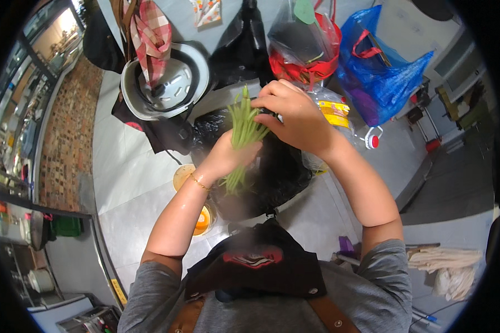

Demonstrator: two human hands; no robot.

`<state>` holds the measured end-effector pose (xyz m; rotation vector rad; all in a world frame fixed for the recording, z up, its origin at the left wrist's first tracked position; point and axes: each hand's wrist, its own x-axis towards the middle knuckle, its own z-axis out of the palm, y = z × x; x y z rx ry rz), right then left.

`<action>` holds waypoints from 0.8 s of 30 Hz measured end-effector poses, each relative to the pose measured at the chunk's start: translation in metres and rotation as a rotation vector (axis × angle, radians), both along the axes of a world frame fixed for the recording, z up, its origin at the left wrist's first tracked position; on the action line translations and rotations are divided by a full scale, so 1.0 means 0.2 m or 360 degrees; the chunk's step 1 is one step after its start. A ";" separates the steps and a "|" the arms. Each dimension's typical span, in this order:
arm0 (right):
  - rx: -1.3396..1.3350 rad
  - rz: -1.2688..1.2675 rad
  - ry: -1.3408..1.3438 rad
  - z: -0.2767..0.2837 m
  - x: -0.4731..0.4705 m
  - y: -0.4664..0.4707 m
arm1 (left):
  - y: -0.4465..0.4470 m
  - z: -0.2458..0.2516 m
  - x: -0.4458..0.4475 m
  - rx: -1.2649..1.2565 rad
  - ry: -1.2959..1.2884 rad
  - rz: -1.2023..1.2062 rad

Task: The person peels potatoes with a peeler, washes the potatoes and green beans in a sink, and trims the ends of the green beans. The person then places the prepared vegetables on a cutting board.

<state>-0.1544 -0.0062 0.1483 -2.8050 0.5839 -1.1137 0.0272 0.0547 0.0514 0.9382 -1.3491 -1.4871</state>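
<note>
My left hand point(229, 156) is closed around the middle of a bundle of green beans point(243, 123), whose ends stick out above and below the fist. At the upper end of the bundle is my right hand point(289, 114), its fingers spread and curved, with the fingertips beside the bean ends; whether they touch the beans I cannot tell. Beneath both hands lies a black plastic bag point(275, 175), spread wide as if over a bin or container, whose form is hidden.
A white hard hat point(200, 75) and a checked cloth point(152, 35) are at the upper left. Plastic bottles point(335, 114), a red bag point(331, 45) and a blue bag point(383, 75) stand at the upper right. Round containers point(182, 175) sit on the tiled floor left of the black bag.
</note>
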 end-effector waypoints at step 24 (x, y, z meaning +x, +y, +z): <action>0.1565 -0.0014 -0.0828 -0.63 0.01 -0.43 | -0.28 -0.10 -0.31 0.0322 -0.0139 0.0770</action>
